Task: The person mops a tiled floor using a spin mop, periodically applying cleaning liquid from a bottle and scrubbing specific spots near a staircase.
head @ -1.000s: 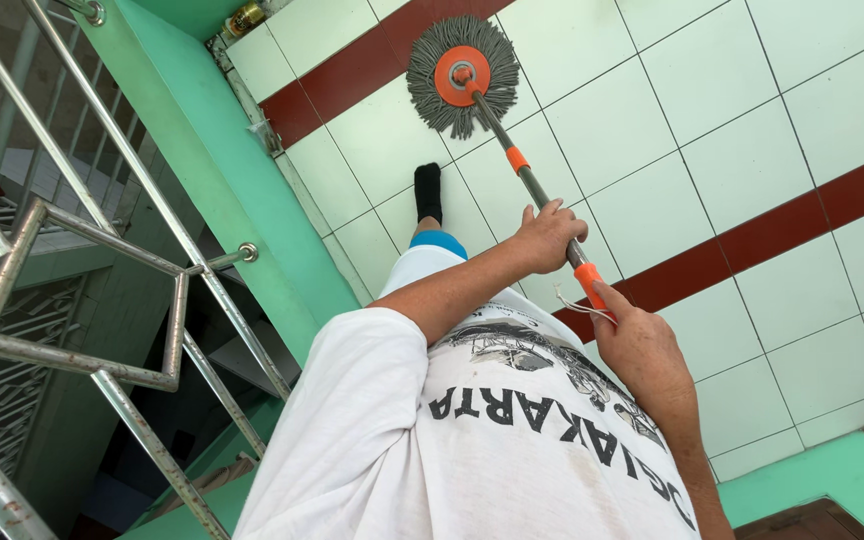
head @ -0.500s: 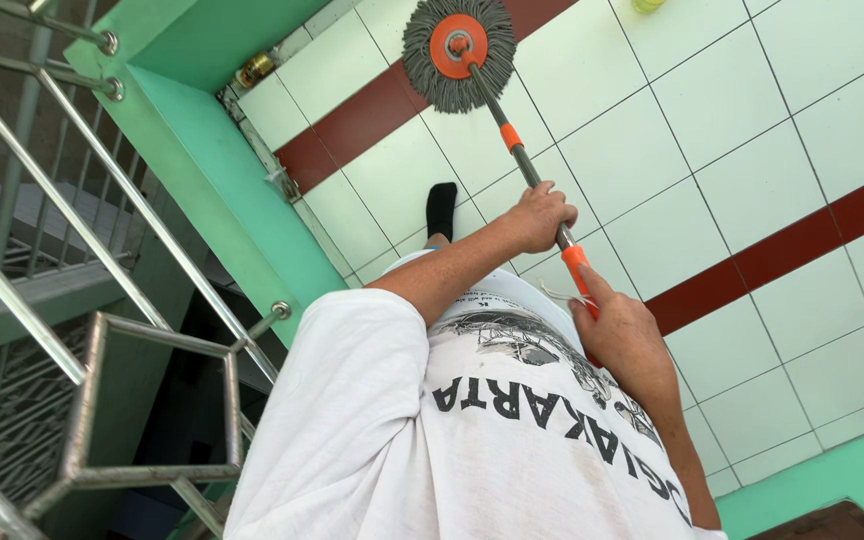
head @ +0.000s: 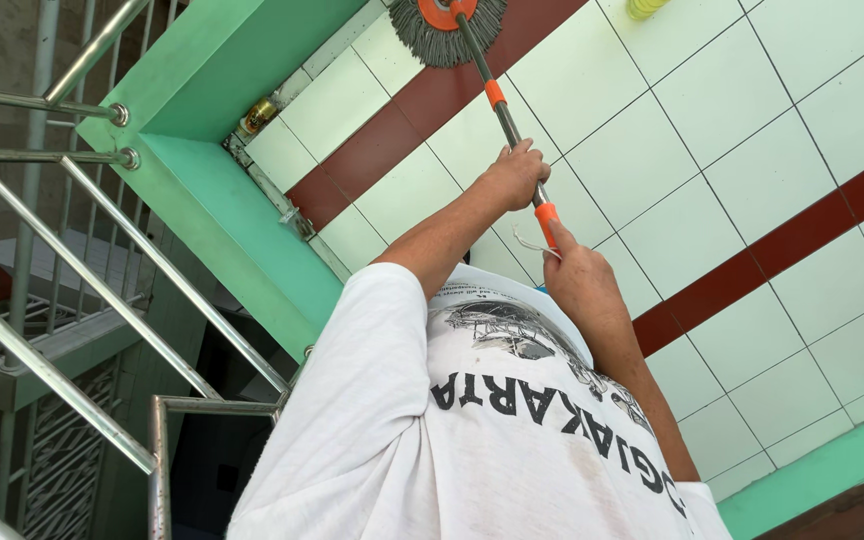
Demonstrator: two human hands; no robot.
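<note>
A: The ground here is a tiled floor [head: 692, 150] of pale squares crossed by dark red bands, edged in green paint, and everything hangs off it. Where does the mop sit?

B: The mop [head: 449, 28] has its round grey fringe with an orange hub pressed flat to the tiles at twelve o'clock, partly cut by the top edge of the view. Its handle [head: 505, 122] runs down from there toward the person, dark with orange collars.

A: And the hands?

B: The left hand [head: 514, 175] is closed around the handle higher up, fingers wrapped fully. The right hand [head: 577, 280] is clamped on the orange grip at the near end, just below the left. Staggered like that, one hand likely steers and the other pushes, which suits the long reach.

A: What's around them?

B: Below the hands is the person's white shirt [head: 472, 440], filling six o'clock. At nine o'clock a steel railing [head: 82, 290] guards a stairwell, beside a green ledge [head: 222, 200]. Where ledge meets tile, about ten o'clock, a small bottle [head: 258, 116] is tucked into the corner, seemingly out of the mop's way. At one o'clock something yellow [head: 646, 7] shows at the frame edge; I cannot tell what.
</note>
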